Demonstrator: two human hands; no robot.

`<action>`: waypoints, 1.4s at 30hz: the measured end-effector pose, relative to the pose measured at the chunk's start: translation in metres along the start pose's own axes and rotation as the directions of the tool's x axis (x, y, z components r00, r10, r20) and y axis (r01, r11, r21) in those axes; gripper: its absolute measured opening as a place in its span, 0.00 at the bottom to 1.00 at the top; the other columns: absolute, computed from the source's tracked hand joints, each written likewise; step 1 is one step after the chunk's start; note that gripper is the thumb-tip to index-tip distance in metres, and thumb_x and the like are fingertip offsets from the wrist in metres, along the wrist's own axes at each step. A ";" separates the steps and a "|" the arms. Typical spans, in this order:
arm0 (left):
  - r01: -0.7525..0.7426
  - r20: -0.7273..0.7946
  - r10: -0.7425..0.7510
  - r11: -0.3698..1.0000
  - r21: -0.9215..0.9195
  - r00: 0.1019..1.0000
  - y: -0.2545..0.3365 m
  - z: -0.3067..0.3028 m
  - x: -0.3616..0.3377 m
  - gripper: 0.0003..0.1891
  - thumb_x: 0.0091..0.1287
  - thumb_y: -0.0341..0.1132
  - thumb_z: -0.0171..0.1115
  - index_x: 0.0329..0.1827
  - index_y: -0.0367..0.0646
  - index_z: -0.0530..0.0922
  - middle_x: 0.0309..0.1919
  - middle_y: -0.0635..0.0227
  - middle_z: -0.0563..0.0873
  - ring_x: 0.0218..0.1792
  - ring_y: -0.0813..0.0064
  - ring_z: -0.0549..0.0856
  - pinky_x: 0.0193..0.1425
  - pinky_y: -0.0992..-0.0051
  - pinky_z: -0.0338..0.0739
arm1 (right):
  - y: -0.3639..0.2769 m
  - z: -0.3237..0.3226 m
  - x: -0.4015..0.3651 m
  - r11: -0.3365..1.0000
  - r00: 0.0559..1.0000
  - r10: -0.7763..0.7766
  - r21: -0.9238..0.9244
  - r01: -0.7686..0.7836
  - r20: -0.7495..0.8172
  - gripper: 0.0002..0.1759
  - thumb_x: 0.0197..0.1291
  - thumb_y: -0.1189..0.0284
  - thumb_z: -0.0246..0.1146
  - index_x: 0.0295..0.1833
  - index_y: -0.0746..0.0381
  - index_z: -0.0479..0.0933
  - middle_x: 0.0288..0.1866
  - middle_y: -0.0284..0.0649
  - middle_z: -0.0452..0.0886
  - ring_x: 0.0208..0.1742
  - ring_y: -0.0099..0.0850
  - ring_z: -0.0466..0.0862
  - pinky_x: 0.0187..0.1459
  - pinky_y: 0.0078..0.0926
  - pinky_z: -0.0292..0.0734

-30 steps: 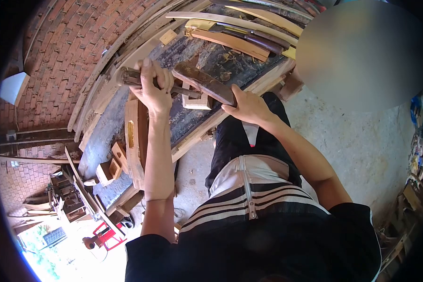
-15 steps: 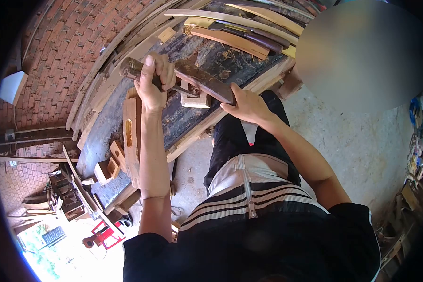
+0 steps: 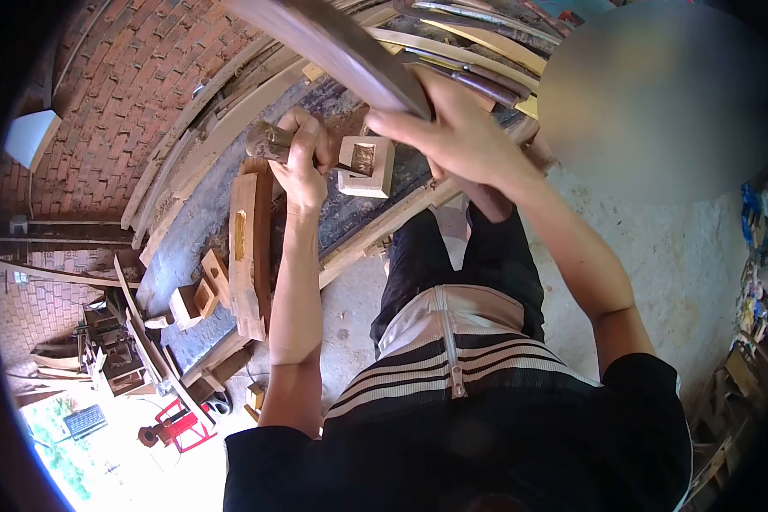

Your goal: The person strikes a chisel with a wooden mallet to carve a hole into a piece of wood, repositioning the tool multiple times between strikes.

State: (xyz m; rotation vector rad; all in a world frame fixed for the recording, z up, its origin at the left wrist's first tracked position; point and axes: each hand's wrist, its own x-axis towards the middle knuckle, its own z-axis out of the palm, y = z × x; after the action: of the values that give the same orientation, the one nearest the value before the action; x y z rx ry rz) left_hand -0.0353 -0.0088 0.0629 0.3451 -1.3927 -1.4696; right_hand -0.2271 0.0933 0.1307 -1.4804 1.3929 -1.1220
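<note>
My left hand (image 3: 305, 162) is wrapped round the worn wooden handle of a chisel (image 3: 269, 142). Its metal blade slants down to the right, with the tip at the square recess of a pale wooden block (image 3: 382, 175), which lies on the dark workbench (image 3: 341, 213). Wood chips or a rough cut surface show inside that recess. A thick, dark wooden bar (image 3: 350, 60) is gripped in my right hand (image 3: 465, 128), raised above the bench and close to the camera. One end of it reaches the top edge of the view; the other sticks out below my wrist.
Left of my left arm lies a long slotted timber (image 3: 249, 247), beside smaller blocks with cut openings (image 3: 205, 299). Long strips of wood (image 3: 205, 145) line the bench's far side by the brick wall (image 3: 162, 77). Dark-handled tools (image 3: 486, 83) lie at the back right.
My right hand has lifted the wooden bar up and away from the block, which now shows its recess. My left hand and the chisel have shifted slightly right and down in view.
</note>
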 end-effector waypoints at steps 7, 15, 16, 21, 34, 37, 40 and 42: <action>-0.053 -0.227 0.105 0.974 0.221 0.968 -0.021 -0.019 -0.020 0.23 0.69 0.40 0.62 0.62 0.34 0.73 0.54 0.60 0.82 0.55 0.66 0.82 0.62 0.64 0.77 | -0.052 0.008 0.001 0.675 0.901 -0.420 -0.625 0.393 0.112 0.22 0.57 0.56 0.69 0.43 0.64 0.77 0.27 0.50 0.84 0.30 0.47 0.88 0.35 0.44 0.84; -0.090 -0.187 0.144 0.959 0.270 0.972 -0.040 -0.036 -0.027 0.25 0.71 0.49 0.63 0.60 0.36 0.76 0.55 0.61 0.82 0.54 0.69 0.82 0.60 0.65 0.78 | -0.090 0.010 -0.005 0.662 0.797 -0.601 -0.526 0.534 0.053 0.24 0.54 0.57 0.72 0.44 0.66 0.76 0.26 0.47 0.84 0.30 0.47 0.88 0.35 0.45 0.84; -0.092 -0.176 0.152 0.947 0.308 0.973 -0.041 -0.040 -0.028 0.26 0.71 0.50 0.63 0.60 0.36 0.76 0.55 0.61 0.82 0.53 0.69 0.82 0.60 0.65 0.78 | -0.082 0.012 -0.004 0.660 0.794 -0.605 -0.521 0.541 0.059 0.24 0.54 0.57 0.72 0.44 0.66 0.76 0.26 0.47 0.84 0.30 0.47 0.88 0.35 0.45 0.84; -0.170 -0.181 0.237 0.931 0.323 0.955 -0.014 -0.006 -0.019 0.22 0.72 0.52 0.63 0.52 0.39 0.78 0.45 0.65 0.83 0.43 0.74 0.81 0.41 0.71 0.78 | -0.057 0.008 0.001 0.688 0.917 -0.271 -0.608 0.396 0.292 0.22 0.57 0.60 0.71 0.46 0.66 0.75 0.26 0.47 0.83 0.29 0.45 0.87 0.34 0.41 0.81; -0.126 -0.345 0.128 0.992 0.028 0.930 0.001 -0.001 -0.008 0.08 0.69 0.29 0.52 0.31 0.44 0.65 0.15 0.71 0.64 0.14 0.82 0.59 0.17 0.75 0.52 | 0.141 0.032 -0.005 0.755 0.960 0.266 -0.637 -0.154 0.082 0.35 0.63 0.48 0.65 0.59 0.69 0.68 0.33 0.61 0.85 0.36 0.56 0.88 0.43 0.53 0.82; -0.184 -0.498 0.196 0.980 0.073 0.845 0.004 -0.010 -0.011 0.11 0.69 0.27 0.51 0.26 0.45 0.65 0.15 0.72 0.64 0.13 0.82 0.59 0.16 0.75 0.52 | 0.141 0.041 -0.007 0.716 0.945 0.328 -0.655 -0.244 0.006 0.34 0.62 0.50 0.65 0.61 0.65 0.68 0.42 0.59 0.87 0.48 0.58 0.87 0.50 0.55 0.82; -0.201 -0.599 0.246 0.969 0.142 0.762 -0.001 -0.020 -0.012 0.16 0.72 0.30 0.55 0.23 0.47 0.64 0.14 0.73 0.64 0.12 0.81 0.60 0.16 0.75 0.53 | 0.135 0.038 -0.008 0.696 0.946 0.325 -0.677 -0.239 0.001 0.33 0.62 0.51 0.66 0.59 0.66 0.67 0.41 0.60 0.86 0.46 0.59 0.87 0.50 0.54 0.83; -0.188 -0.738 0.226 0.973 0.137 0.636 -0.001 -0.025 -0.012 0.20 0.74 0.28 0.54 0.19 0.46 0.64 0.12 0.75 0.66 0.11 0.85 0.61 0.14 0.77 0.56 | 0.139 0.040 -0.008 0.721 0.958 0.288 -0.656 -0.221 -0.006 0.33 0.62 0.51 0.66 0.58 0.67 0.67 0.39 0.63 0.85 0.44 0.61 0.87 0.48 0.56 0.82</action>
State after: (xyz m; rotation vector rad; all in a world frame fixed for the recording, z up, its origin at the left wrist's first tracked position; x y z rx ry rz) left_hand -0.0111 -0.0129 0.0501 0.7092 -0.7430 -0.9134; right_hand -0.2296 0.0901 -0.0142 -1.7006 1.9699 -0.3718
